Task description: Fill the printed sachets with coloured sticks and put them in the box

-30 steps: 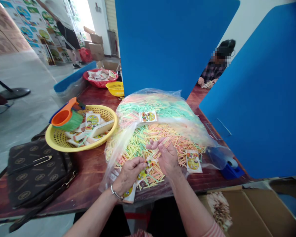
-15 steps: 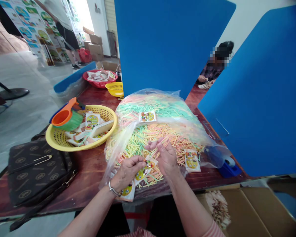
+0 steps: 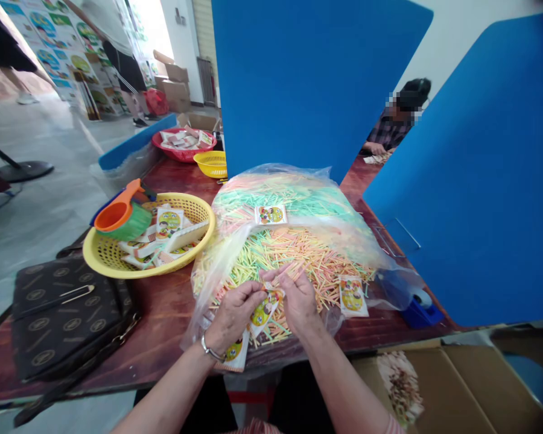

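My left hand (image 3: 233,316) and my right hand (image 3: 298,301) meet over a clear plastic bag (image 3: 294,199) full of thin pastel sticks (image 3: 289,256). Between them, both hands pinch a small printed sachet (image 3: 265,310), which is bent and partly hidden by my fingers. Another sachet (image 3: 235,354) hangs below my left hand, and it may be joined to the first. Two more printed sachets lie on the sticks, one (image 3: 270,214) farther off and one (image 3: 353,296) to my right.
To the left stand a yellow basket (image 3: 117,267) of sachets with an orange scoop (image 3: 113,216) and a dark handbag (image 3: 63,313). Blue partitions (image 3: 470,181) rise at right. A cardboard box (image 3: 452,386) sits at lower right. A co-worker (image 3: 391,129) works beyond the partition.
My hands have drawn closer together, with my right hand shifting left onto the sachet. The sachet now stands more upright between my fingers.
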The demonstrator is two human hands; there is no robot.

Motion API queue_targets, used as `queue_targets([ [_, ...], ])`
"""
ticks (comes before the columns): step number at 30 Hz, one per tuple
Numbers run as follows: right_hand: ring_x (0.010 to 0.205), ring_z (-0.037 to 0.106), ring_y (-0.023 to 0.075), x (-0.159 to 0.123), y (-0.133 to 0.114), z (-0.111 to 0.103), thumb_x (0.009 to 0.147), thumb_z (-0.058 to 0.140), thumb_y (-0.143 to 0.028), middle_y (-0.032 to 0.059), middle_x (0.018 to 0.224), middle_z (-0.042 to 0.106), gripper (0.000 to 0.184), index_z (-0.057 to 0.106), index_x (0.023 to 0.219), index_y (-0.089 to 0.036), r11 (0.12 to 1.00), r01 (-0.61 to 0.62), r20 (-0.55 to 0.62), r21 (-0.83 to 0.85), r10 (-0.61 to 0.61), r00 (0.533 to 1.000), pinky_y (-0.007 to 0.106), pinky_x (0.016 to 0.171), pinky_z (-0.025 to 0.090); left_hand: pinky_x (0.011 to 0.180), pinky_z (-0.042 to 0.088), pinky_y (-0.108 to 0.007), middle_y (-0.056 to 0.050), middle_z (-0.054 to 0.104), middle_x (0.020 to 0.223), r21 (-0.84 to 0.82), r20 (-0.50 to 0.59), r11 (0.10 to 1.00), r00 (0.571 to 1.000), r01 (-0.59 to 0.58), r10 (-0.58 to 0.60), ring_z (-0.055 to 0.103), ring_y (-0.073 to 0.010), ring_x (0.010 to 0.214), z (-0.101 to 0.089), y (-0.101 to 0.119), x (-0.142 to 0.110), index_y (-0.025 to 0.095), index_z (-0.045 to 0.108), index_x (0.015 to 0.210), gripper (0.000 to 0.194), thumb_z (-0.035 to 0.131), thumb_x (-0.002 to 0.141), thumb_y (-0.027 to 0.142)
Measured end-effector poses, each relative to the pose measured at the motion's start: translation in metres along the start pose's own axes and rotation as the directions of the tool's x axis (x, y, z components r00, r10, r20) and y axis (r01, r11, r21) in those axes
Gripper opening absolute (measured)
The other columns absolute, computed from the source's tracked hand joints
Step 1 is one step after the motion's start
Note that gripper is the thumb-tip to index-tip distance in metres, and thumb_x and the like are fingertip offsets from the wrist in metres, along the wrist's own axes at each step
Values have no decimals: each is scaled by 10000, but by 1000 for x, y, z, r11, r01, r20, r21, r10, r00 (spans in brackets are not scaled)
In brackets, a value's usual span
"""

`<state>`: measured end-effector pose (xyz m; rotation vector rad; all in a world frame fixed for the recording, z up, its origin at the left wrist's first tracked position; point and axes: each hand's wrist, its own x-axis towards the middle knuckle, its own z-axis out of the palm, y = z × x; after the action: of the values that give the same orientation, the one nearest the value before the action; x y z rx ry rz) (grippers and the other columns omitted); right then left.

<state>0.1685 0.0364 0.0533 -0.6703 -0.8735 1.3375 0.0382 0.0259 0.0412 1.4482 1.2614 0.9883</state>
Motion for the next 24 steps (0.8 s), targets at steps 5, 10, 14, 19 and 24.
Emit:
queue_targets([
  [5,891,616,168,4,-5,0,801,536,-223,38,984,655,326,457,1116,-240,997,-31,16,77,29,999,353,798,462,531,354,-180,53,483,618,-163,13,985,998,65,-64,419,-72,567,5,5,3,163,549,694,162,565,738,318],
  [10,915,610,185,9,-6,0,866,435,-347,70,1014,649,238,519,1047,-218,997,-38,-9,74,39,999,365,796,470,552,369,-191,47,530,640,-318,38,943,995,94,-87,450,-72,566,12,11,11,155,571,749,181,593,709,330],
  [14,947,594,192,9,2,-4,845,473,-302,74,1000,655,179,598,890,-182,997,-43,-2,-62,43,999,362,850,444,521,340,-182,57,505,599,-349,27,933,996,93,-90,423,-63,536,15,12,17,151,578,723,186,608,690,331],
  [19,1037,538,185,13,-5,-16,820,513,-281,48,1039,633,178,653,898,-204,948,131,-54,-290,-153,987,356,942,376,495,308,-178,65,450,574,-278,-9,957,996,80,-85,384,-62,520,15,7,18,156,550,699,198,583,727,349],
  [24,883,566,150,16,-26,-21,820,512,-272,18,915,630,208,667,955,-232,817,134,190,-560,-31,981,295,822,429,509,315,-187,60,447,584,-273,17,961,998,55,-52,383,-69,528,16,1,16,160,547,705,207,564,741,363],
])
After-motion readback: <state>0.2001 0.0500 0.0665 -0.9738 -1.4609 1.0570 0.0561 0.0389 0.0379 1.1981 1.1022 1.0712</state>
